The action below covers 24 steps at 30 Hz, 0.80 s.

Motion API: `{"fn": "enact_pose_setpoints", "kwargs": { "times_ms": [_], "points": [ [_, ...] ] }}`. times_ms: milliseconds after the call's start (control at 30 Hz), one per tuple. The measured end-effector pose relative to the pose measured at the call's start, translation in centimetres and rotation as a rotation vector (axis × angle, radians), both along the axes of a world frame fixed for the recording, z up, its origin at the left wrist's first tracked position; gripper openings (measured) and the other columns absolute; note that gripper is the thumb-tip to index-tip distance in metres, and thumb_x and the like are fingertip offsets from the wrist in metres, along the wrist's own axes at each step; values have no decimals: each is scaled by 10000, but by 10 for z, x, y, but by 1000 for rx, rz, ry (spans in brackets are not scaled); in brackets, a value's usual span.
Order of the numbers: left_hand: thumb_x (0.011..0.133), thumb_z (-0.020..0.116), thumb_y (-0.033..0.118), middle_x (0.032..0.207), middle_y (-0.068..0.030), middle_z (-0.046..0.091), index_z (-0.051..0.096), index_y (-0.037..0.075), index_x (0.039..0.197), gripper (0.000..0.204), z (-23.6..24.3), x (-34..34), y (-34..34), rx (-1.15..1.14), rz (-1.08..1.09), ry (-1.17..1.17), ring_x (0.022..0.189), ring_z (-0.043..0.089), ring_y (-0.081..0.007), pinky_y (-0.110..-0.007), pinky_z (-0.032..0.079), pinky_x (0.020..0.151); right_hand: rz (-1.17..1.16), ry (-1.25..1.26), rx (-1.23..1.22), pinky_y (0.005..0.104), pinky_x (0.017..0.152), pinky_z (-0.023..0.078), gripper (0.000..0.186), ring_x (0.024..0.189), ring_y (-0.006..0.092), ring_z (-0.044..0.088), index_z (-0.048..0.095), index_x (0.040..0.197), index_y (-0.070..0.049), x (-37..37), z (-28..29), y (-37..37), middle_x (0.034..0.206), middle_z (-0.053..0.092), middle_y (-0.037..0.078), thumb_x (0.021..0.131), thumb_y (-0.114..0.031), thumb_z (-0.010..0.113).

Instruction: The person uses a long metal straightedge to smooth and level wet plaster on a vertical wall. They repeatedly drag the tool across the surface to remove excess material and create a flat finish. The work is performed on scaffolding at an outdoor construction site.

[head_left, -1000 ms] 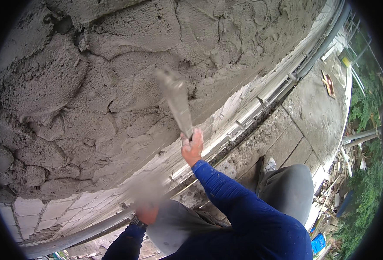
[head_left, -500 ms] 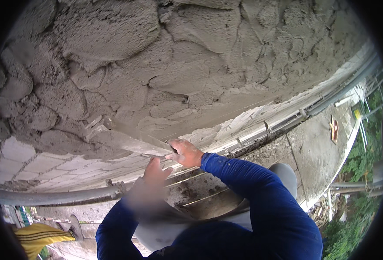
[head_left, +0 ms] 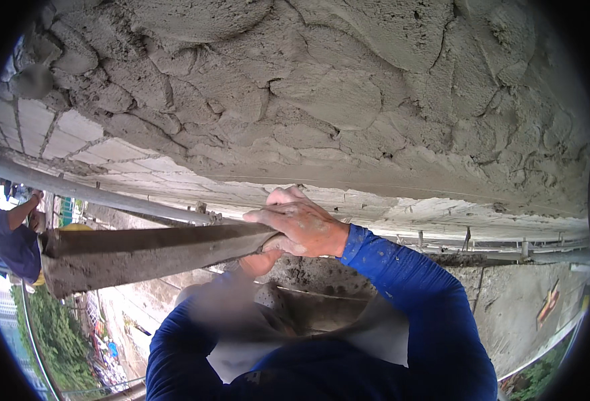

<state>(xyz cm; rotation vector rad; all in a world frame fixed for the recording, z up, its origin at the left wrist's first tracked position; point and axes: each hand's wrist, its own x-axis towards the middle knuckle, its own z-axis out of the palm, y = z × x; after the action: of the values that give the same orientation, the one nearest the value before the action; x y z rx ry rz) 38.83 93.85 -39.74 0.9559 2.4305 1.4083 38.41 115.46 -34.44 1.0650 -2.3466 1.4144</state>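
Observation:
A long, mortar-smeared screed bar point(head_left: 155, 252) stretches leftward from my hands, its far end wide and close to the camera. My right hand point(head_left: 303, 224) lies over its right end, fingers bent around the top edge. Below it, my left hand point(head_left: 260, 262) grips the same end from underneath; a blurred smear hides its wrist and part of the palm. Beyond the bar is a wall coated in rough wet mortar point(head_left: 322, 100), with trowel-like ridges all over. The bar stands apart from that mortar.
Bare pale blocks point(head_left: 84, 134) show along the wall's lower left. A metal pipe point(head_left: 114, 194) runs in front of the wall. At the far left is another person point(head_left: 11, 230) in dark clothing. A reddish piece point(head_left: 547, 304) lies on the grey platform point(head_left: 509, 294) at right.
The screed bar has come off the mortar and swung toward me, now pointing left. Both hands have moved slightly right with it. My view has turned, bringing the other person's upper body into sight.

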Motion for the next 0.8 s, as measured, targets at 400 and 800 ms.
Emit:
{"fn": "enact_pose_setpoints", "kwargs": {
  "times_ms": [400,800],
  "points": [
    [929,681,115,1036,-69,649,600,7,1169,276,39,19,29,633,978,-544,916,618,-172,-337,508,818,-185,-151,176,470,1054,399,830,1229,369,492,455,1419,-84,39,-116,-5,1353,494,163,731,-356,830],
    [876,782,294,1291,-116,572,421,-2,1389,694,20,27,-3,632,750,-496,1208,520,-219,-382,398,1047,-50,-389,137,468,958,492,576,1166,416,576,543,1323,-57,2,-154,-34,1251,608,241,782,-153,716]
  ]
}}
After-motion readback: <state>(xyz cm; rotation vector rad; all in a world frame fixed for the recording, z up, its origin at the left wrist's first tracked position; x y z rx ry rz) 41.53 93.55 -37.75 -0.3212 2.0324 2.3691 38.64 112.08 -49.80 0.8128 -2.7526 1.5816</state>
